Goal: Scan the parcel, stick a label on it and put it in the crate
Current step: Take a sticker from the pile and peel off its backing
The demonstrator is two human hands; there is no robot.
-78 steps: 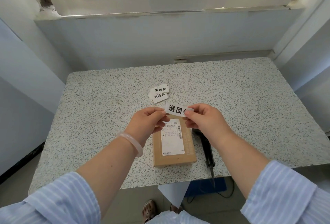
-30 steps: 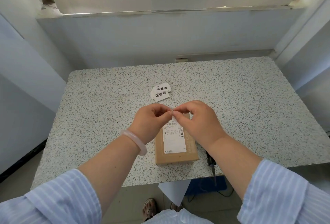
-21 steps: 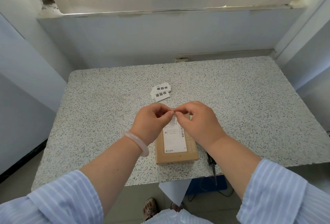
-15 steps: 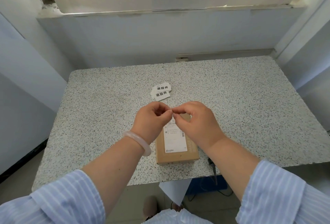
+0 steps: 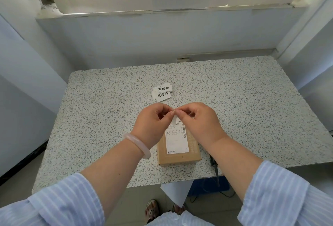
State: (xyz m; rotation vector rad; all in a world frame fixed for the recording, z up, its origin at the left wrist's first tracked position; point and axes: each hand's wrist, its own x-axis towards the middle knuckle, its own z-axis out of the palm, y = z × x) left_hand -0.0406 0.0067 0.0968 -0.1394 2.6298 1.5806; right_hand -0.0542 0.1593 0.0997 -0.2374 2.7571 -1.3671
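A small brown cardboard parcel (image 5: pixel 180 155) with a white shipping slip lies near the speckled table's front edge (image 5: pixel 108 175). Just above its far end, my left hand (image 5: pixel 153 124) and my right hand (image 5: pixel 200 123) meet fingertip to fingertip, both pinching a small white label (image 5: pixel 174 118); only a sliver of it shows between the fingers. A black scanner (image 5: pixel 213 162) lies on the table right of the parcel, mostly hidden under my right forearm. No crate is in view.
Two more white labels with black characters (image 5: pixel 162 91) lie on the table beyond my hands. Walls close in the table at the back and both sides. Something blue (image 5: pixel 209 188) sits on the floor under the front edge.
The label was held flat and readable between my hands; both hands have since closed together over it, fingertips touching. For the last second they have hardly moved. The parcel stays put.
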